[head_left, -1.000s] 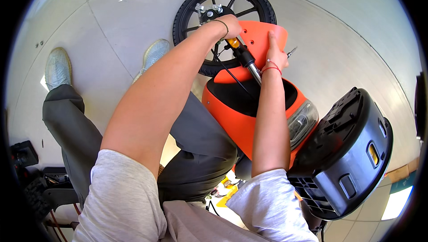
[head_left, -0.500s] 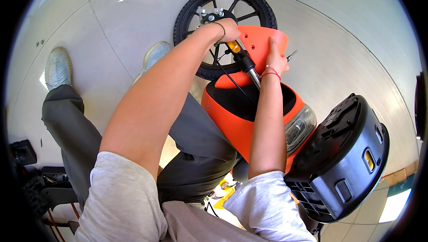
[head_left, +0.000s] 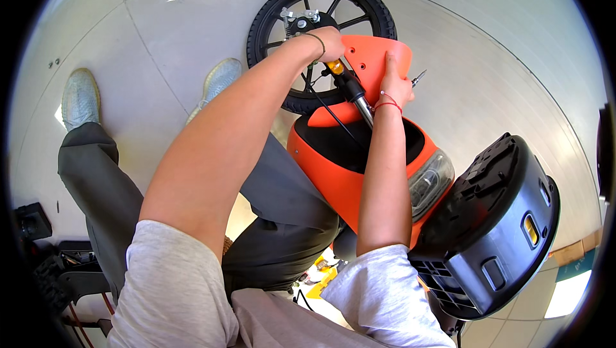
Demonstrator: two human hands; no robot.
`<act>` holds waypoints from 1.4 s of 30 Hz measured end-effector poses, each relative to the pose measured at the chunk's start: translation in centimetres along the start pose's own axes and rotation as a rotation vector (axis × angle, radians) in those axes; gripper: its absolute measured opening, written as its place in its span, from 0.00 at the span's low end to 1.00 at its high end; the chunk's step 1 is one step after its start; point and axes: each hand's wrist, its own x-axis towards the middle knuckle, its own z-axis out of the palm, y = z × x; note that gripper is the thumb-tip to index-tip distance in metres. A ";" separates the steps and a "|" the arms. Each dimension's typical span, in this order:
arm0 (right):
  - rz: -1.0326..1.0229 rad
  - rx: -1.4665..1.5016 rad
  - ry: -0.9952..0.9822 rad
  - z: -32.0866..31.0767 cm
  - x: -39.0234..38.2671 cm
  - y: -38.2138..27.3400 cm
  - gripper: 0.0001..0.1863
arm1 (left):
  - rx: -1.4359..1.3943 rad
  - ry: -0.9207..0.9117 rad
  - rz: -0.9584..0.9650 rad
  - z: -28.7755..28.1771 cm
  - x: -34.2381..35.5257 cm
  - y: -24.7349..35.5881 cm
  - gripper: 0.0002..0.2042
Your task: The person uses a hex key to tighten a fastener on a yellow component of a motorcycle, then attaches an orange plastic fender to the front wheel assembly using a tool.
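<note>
My left hand (head_left: 326, 44) is closed at the left edge of an orange curved fender (head_left: 367, 53) with small holes, over the front fork (head_left: 354, 88) and its yellow reflector (head_left: 335, 67). My right hand (head_left: 394, 85) grips the fender's right side, thumb along its face. A metal tool tip (head_left: 418, 78) pokes out beside that hand; its handle is hidden. A black spoked wheel (head_left: 346, 3) lies behind the fender, with a brake caliper (head_left: 300, 16) at its hub. Below my hands is the orange body shell (head_left: 313, 167) with a clear lamp (head_left: 427, 184) and a dark cable.
A black plastic housing (head_left: 487, 220) stands at the right. My legs are at lower left, shoes on the tiled floor (head_left: 147, 14). Dark equipment (head_left: 77, 274) lies at far lower left, cardboard (head_left: 574, 252) at far right.
The fender and both hands have moved slightly downward in the picture over the last second. Both hands keep their hold, and the black housing also appears a little lower.
</note>
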 end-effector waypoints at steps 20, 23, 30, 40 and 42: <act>0.022 0.054 0.003 0.1 -0.3 0.0 0.48 | 0.088 -0.062 -0.029 -0.8 -0.9 1.0 0.15; 0.012 0.036 0.001 0.2 -0.2 0.1 0.48 | 0.205 -0.094 0.012 -1.0 -1.1 1.4 0.15; -0.005 0.053 -0.021 0.2 0.2 0.2 0.48 | 0.080 -0.042 -0.020 -0.8 -1.2 1.3 0.15; -0.020 0.060 -0.032 0.3 0.8 0.6 0.48 | 0.079 -0.063 -0.020 -0.7 -1.1 1.1 0.15; -0.011 0.059 -0.035 0.4 0.9 0.7 0.49 | 0.071 -0.056 -0.021 -0.7 -1.2 1.1 0.15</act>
